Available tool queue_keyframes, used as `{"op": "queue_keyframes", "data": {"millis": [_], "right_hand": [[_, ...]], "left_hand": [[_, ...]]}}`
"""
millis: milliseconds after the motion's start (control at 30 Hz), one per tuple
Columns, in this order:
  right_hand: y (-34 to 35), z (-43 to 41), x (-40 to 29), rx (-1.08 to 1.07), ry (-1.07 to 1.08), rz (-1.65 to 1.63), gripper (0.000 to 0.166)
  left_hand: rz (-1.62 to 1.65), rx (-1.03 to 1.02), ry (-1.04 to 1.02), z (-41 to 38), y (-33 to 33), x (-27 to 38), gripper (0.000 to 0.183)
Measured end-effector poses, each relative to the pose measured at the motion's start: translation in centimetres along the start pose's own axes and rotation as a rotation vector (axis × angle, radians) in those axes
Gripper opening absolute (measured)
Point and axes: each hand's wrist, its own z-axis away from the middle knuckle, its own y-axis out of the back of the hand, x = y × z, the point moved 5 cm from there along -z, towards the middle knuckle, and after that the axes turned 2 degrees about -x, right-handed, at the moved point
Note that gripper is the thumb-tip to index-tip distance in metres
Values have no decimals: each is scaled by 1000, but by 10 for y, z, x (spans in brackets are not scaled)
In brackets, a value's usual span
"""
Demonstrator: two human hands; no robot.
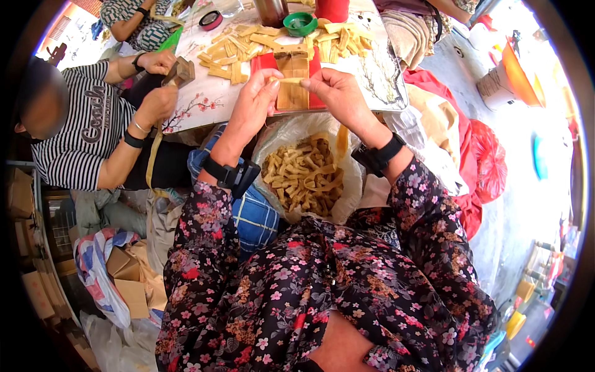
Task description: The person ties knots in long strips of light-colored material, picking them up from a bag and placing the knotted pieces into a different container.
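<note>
My left hand and my right hand pinch the two ends of a short pale-yellow strip, stretched level between their fingertips. Directly beneath it is a wooden block tool, lying on a red sheet at the near edge of the table. Flat yellow strips lie in loose piles on both sides behind the block. Below my hands a white woven sack holds many small knotted yellow pieces. A longer yellow strip hangs at the sack's right side, near my right wrist.
The patterned table also bears a green lid, a red container and a metal cup. At the left a co-worker handles a wooden block and a strip. Red cloth and bags lie at the right.
</note>
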Motion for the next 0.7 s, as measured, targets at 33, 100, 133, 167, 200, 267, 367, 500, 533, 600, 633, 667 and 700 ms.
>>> {"op": "queue_keyframes", "data": {"millis": [33,100,133,167,200,267,367,500,533,600,633,667,700], "right_hand": [[0,-4,2,12,-6,-8,25],[0,-12,5,23,-31,0,26],[0,-16,6,30,-44,3,26],[-1,-19,13,27,-56,54,27],[-3,-21,19,22,-68,106,28],[-5,-19,30,-18,-128,199,28],[-10,-5,28,-69,-193,357,27],[-10,14,24,3,-75,627,25],[-8,16,23,19,-46,688,24],[0,27,26,26,-65,616,25],[3,33,25,30,-74,581,26],[5,38,25,26,-130,577,24],[2,42,11,30,-18,609,22]], "left_hand": [[-46,25,9,-4,2,0,14],[-128,71,13,-16,9,-7,15],[-171,93,15,-21,12,-10,16],[-277,121,18,-25,14,-14,18],[-383,149,20,-29,14,-18,20],[-550,170,6,-29,15,-26,22],[-681,153,4,-17,16,-34,23],[-847,329,35,17,16,-24,22],[-918,422,18,23,19,-21,21],[-763,452,-14,38,30,-16,19],[-685,466,-31,45,34,-14,18],[-516,389,58,48,31,-19,14],[-415,214,-125,52,21,-25,14]]}}
